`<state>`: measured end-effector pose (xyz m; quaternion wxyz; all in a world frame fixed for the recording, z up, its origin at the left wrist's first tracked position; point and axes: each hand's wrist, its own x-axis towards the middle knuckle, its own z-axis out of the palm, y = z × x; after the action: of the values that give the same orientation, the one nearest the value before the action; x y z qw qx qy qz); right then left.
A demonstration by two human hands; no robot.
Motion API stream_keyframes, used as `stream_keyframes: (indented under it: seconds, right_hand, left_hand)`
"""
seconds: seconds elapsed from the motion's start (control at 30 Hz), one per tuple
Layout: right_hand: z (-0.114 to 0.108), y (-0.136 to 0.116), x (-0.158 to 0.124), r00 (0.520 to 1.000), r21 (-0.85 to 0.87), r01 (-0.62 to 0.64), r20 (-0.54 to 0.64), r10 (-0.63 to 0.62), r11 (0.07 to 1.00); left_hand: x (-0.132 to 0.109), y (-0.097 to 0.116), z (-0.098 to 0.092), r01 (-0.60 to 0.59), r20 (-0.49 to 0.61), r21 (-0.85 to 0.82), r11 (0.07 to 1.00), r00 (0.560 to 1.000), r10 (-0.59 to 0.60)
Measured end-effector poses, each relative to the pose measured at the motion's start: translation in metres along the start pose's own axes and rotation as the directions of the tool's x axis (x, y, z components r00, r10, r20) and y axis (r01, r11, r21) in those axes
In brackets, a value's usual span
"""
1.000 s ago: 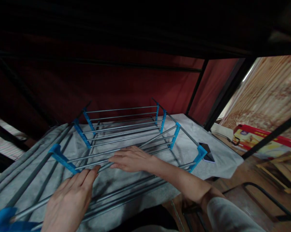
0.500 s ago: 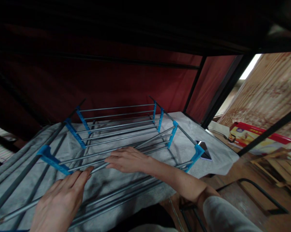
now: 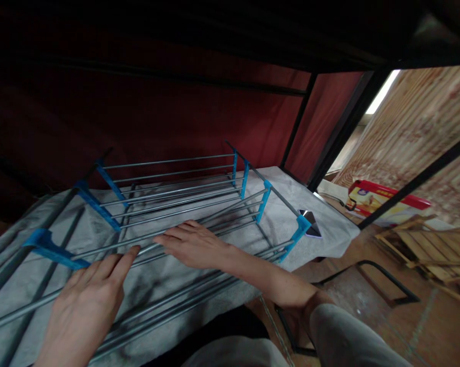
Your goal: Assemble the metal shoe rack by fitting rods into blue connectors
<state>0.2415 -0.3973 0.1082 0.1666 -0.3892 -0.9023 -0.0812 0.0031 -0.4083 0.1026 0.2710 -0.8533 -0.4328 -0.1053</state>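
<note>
A shoe-rack-like frame of grey metal tubes (image 3: 176,213) and blue plastic brackets (image 3: 54,248) lies on a grey plush cover (image 3: 325,239). One loose-looking metal tube (image 3: 23,309) slants across it, from the lower left up toward a blue bracket (image 3: 266,192) on the right side. My left hand (image 3: 86,298) is closed over this tube near the left brackets. Farther along, my right hand (image 3: 194,244) has its fingers curled over the same tube, near the middle of the frame. The fingertips of both hands are partly hidden.
A phone (image 3: 311,224) rests on the cover beside the right bracket. Black metal posts (image 3: 347,127) and a red curtain (image 3: 169,122) enclose the bed-like surface. On the floor side are a red and yellow box (image 3: 386,200), a wooden stand (image 3: 432,247) and a black-framed seat (image 3: 386,280).
The view has shifted, so the rack and background appear farther left and slightly higher. Both hands stay on the slanted tube, with little visible movement against the rack.
</note>
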Motion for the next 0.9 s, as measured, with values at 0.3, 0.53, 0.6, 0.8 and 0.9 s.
stream_keyframes:
  seconds: [0.3, 0.53, 0.6, 0.8, 0.9]
  right_hand:
    - [-0.002, 0.010, -0.009, 0.996, 0.046, -0.035, -0.083, 0.039, 0.998]
    - [-0.009, 0.028, -0.009, 0.993, 0.115, -0.059, -0.098, 0.071, 0.992]
    - [-0.009, 0.031, -0.004, 0.991, 0.166, -0.046, -0.113, 0.065, 0.985]
    - [-0.001, 0.034, 0.025, 0.976, 0.387, 0.023, -0.210, 0.064, 0.922]
    - [0.005, 0.034, 0.052, 0.974, 0.489, 0.070, -0.223, 0.047, 0.870]
  left_hand:
    - [0.017, 0.001, 0.002, 0.002, 0.038, -0.020, 1.000, 0.999, -0.001]
    - [0.037, 0.000, 0.009, -0.023, 0.057, -0.047, 0.999, 0.998, 0.026]
    - [0.041, 0.002, 0.010, 0.004, 0.046, -0.040, 0.999, 0.999, -0.002]
    - [0.049, 0.015, 0.005, 0.085, 0.090, -0.020, 0.996, 0.992, -0.083]
    - [0.052, 0.017, 0.010, 0.117, 0.096, -0.013, 0.993, 0.989, -0.116]
